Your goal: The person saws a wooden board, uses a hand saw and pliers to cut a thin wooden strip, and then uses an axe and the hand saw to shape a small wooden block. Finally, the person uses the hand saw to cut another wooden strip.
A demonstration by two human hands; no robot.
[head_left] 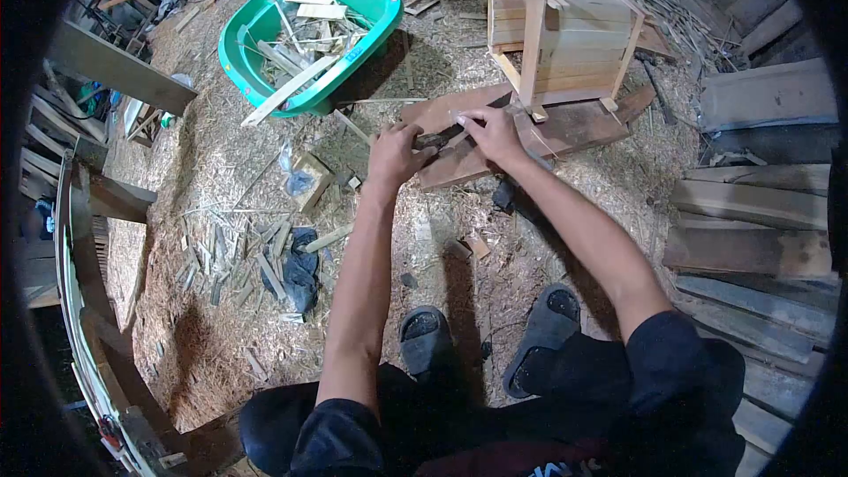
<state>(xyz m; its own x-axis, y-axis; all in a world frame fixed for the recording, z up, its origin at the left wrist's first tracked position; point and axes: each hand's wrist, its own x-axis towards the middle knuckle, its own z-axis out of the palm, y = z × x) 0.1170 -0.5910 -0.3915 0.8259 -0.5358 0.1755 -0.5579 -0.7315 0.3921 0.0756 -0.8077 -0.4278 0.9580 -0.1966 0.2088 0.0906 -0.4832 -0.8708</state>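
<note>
Above brown boards (450, 170) on the ground, both of my hands work close together. My left hand (397, 152) is closed around a dark, tool-like object (431, 140) whose kind I cannot make out. Just to its right, my right hand (495, 134) has thumb and fingers pinched together. A small pale bit shows at those fingertips, too small to name. Behind my right hand stands a slatted wooden crate-like frame (579, 44), with its legs on or beside the boards.
A green plastic tub (234, 44) holding wood offcuts stands at the back left. Wood shavings and scraps cover the ground. A wood block (309, 181) and a dark plastic bag (301, 269) lie left of my arms. Planks (751, 203) are stacked along the right.
</note>
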